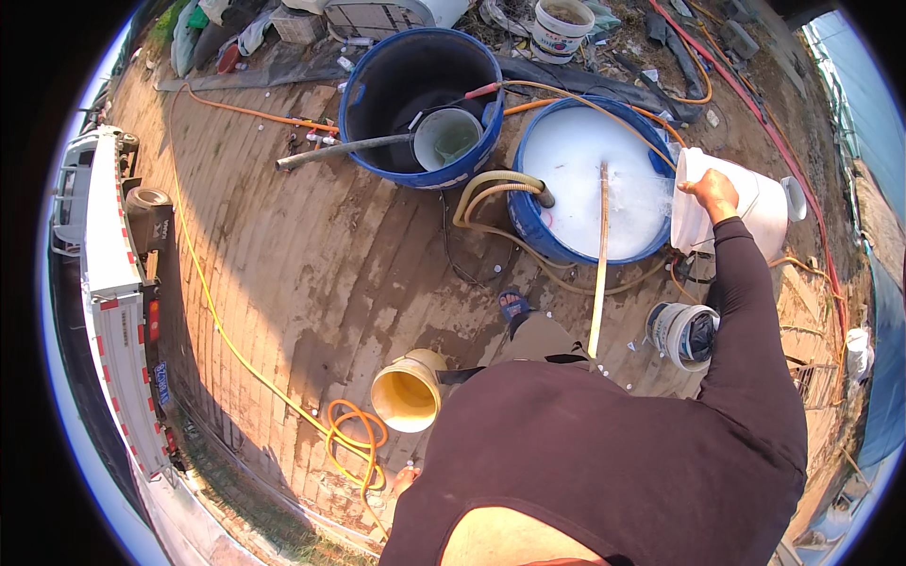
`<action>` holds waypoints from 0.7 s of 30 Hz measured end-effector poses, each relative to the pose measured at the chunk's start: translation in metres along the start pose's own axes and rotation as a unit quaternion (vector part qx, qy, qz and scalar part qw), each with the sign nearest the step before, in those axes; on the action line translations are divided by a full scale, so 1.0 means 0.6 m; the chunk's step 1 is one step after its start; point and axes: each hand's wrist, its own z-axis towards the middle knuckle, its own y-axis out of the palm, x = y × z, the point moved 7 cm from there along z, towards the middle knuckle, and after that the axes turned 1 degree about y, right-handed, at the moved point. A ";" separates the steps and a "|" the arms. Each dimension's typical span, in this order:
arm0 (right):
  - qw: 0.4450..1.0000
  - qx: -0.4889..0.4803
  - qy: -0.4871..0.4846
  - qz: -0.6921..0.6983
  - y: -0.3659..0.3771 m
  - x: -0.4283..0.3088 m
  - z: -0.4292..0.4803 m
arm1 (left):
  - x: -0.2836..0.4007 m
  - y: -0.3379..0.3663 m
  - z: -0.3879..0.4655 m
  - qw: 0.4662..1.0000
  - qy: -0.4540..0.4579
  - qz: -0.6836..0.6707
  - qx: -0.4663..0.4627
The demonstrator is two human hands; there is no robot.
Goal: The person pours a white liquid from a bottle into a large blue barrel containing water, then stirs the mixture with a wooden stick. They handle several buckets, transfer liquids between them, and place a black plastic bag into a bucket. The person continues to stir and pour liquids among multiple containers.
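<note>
A white plastic bucket (757,212) is tipped at the right rim of a blue plastic tub (525,225), its mouth towards the tub. My right hand (711,192) grips its side. Clear liquid (645,192) seems to run from its mouth onto the white, foamy-looking contents (573,152). A long stick (602,262) stands tilted in the tub and leans out towards my body. Ribbed hoses (495,185) enter over its left rim. Low at my left side, my left hand (405,480) is mostly hidden by my torso; its fingers are hard to make out.
A larger blue tub (352,138) holds a pale bucket (430,134) and a pipe (333,152). A yellow bucket (405,396) lies near coiled orange hose (354,431) on my left. Another bucket (665,336) stands right. A truck (117,283) is parked far left.
</note>
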 end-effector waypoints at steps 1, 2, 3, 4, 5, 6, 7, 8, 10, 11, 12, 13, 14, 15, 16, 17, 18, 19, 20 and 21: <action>1.000 0.000 0.002 -0.008 -0.005 -0.004 0.000 | 0.008 0.003 0.004 1.000 0.002 0.000 0.001; 1.000 -0.005 -0.002 -0.017 -0.007 -0.009 0.000 | 0.016 0.013 0.012 1.000 -0.003 0.003 -0.001; 1.000 -0.010 0.003 -0.026 -0.010 -0.009 0.000 | 0.025 0.021 0.018 1.000 -0.003 0.005 -0.003; 0.999 -0.003 -0.011 -0.045 -0.015 -0.013 -0.001 | 0.033 0.025 0.023 1.000 -0.003 0.006 -0.003; 0.999 0.010 -0.019 -0.041 -0.021 -0.013 -0.004 | 0.040 0.031 0.028 1.000 0.000 0.009 -0.004; 0.999 0.021 -0.025 -0.029 -0.029 -0.012 -0.007 | 0.045 0.034 0.031 1.000 -0.005 0.010 -0.005; 0.999 0.029 -0.029 -0.019 -0.035 -0.012 -0.011 | 0.049 0.036 0.034 1.000 -0.003 0.011 -0.004; 0.998 0.054 -0.034 0.003 -0.046 -0.011 -0.015 | 0.052 0.036 0.036 1.000 -0.003 0.011 -0.004; 0.994 0.097 -0.031 0.038 -0.068 -0.007 -0.025 | 0.055 0.037 0.041 1.000 0.003 0.014 -0.009; 0.991 0.110 -0.040 0.066 -0.077 -0.008 -0.033 | 0.053 0.035 0.043 1.000 0.003 0.015 -0.010; 0.987 0.126 -0.041 0.094 -0.089 -0.011 -0.037 | 0.055 0.033 0.048 1.000 0.003 0.018 -0.010; 0.982 0.141 -0.040 0.122 -0.100 -0.015 -0.045 | 0.058 0.031 0.052 1.000 0.006 0.021 -0.014; 0.973 0.152 -0.046 0.167 -0.111 -0.022 -0.056 | 0.060 0.028 0.058 1.000 0.008 0.022 -0.016; 0.962 0.141 -0.075 0.220 -0.122 -0.038 -0.066 | 0.068 0.028 0.068 0.999 0.013 0.031 -0.023; 0.950 0.132 -0.136 0.249 -0.130 -0.060 -0.084 | 0.082 0.026 0.078 0.999 0.019 0.038 -0.028; 0.922 0.108 -0.102 0.357 -0.124 -0.066 -0.100 | 0.096 0.027 0.088 0.998 0.024 0.051 -0.036; 0.907 0.078 -0.126 0.395 -0.120 -0.097 -0.120 | 0.115 0.027 0.101 0.997 0.028 0.062 -0.042; 0.885 0.077 -0.141 0.437 -0.117 -0.127 -0.150 | 0.131 0.027 0.112 0.995 0.034 0.074 -0.048; 0.861 0.014 -0.172 0.479 -0.109 -0.168 -0.181 | 0.144 0.024 0.121 0.995 0.040 0.082 -0.050; 0.850 0.002 -0.210 0.484 -0.109 -0.214 -0.215 | 0.150 0.016 0.124 0.994 0.044 0.084 -0.051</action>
